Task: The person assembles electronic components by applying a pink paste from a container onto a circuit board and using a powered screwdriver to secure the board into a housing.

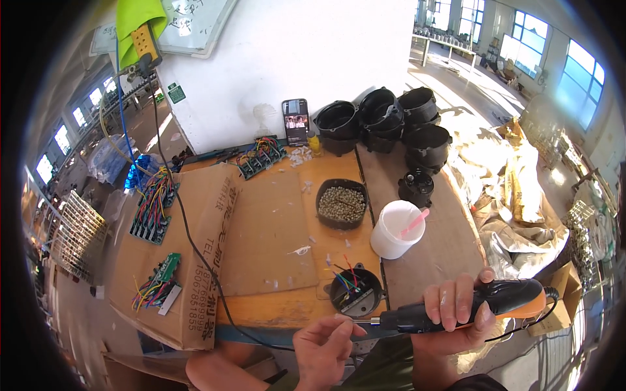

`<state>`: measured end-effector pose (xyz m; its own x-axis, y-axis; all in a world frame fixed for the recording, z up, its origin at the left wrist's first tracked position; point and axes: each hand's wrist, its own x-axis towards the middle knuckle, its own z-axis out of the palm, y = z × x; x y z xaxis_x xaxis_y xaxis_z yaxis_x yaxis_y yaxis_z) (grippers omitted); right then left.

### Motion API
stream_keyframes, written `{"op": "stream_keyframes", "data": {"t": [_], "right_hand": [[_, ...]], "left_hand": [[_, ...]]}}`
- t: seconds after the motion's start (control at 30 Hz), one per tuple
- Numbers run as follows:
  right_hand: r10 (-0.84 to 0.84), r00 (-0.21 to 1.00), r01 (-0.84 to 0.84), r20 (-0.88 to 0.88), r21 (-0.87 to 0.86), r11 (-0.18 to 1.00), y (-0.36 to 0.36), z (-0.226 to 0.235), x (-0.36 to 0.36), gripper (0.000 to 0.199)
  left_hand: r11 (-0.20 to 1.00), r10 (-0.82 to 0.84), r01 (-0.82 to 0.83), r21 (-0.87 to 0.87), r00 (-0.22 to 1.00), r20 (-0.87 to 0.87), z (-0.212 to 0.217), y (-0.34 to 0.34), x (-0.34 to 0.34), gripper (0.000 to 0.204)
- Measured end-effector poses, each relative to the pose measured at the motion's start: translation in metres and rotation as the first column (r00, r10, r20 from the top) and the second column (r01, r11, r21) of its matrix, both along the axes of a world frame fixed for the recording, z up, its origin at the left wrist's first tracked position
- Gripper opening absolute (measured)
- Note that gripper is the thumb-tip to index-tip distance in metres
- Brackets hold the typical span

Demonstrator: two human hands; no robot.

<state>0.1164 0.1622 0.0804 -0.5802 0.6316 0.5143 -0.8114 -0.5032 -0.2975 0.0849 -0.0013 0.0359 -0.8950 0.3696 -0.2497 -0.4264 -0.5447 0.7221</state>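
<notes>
In my right hand (460, 309) lies a black and orange electric screwdriver (514, 296), held level with its bit pointing left. My left hand (323, 348) is pinched at the tip of the bit; whatever sits between the fingertips is too small to make out. Just beyond the bit, a round black housing (373, 305) rests at the table's near edge. Inside it is a circuit board with red, blue and green wires (352, 287) sticking up. Farther back stands a black dish (319, 212) full of small brass-coloured screws (342, 203).
A white tub (390, 242) with a pink stick stands right of the screws. Black housings (427, 144) are stacked at the back right. Wired circuit boards (151, 212) lie on cardboard (195, 274) at left. A dark cable (189, 231) crosses the cardboard. A phone (295, 124) leans against the white panel.
</notes>
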Motion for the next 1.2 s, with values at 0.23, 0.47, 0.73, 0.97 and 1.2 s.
{"op": "stream_keyframes", "data": {"t": [0.23, 0.47, 0.73, 0.97, 1.2], "right_hand": [[0.038, 0.999, -0.04, -0.027, -0.09, 0.995, -0.001, -0.001, 0.001, 0.039], [0.081, 0.991, -0.08, -0.105, 0.009, 0.997, 0.003, -0.009, 0.003, 0.039], [-0.005, 0.999, 0.0, 0.04, 0.127, 0.992, 0.023, 0.006, -0.023, 0.032], [-0.054, 0.877, -0.162, 0.477, 0.4, 0.902, 0.023, -0.008, -0.042, 0.038], [-0.21, 0.788, -0.202, 0.579, 0.565, 0.8, 0.027, -0.045, -0.055, 0.04]], "left_hand": [[0.991, -0.063, 0.059, 0.116, 0.998, 0.027, -0.002, -0.006, 0.001, 0.006], [0.996, -0.012, 0.016, 0.093, 0.999, -0.051, -0.011, -0.008, 0.002, 0.005], [0.846, -0.073, -0.16, -0.509, 0.911, -0.407, -0.011, -0.02, -0.023, 0.042], [0.411, -0.469, -0.566, -0.715, 0.541, -0.698, -0.046, -0.005, -0.039, 0.08], [0.423, -0.542, -0.506, -0.751, 0.523, -0.658, -0.049, 0.006, -0.049, 0.079]]}}
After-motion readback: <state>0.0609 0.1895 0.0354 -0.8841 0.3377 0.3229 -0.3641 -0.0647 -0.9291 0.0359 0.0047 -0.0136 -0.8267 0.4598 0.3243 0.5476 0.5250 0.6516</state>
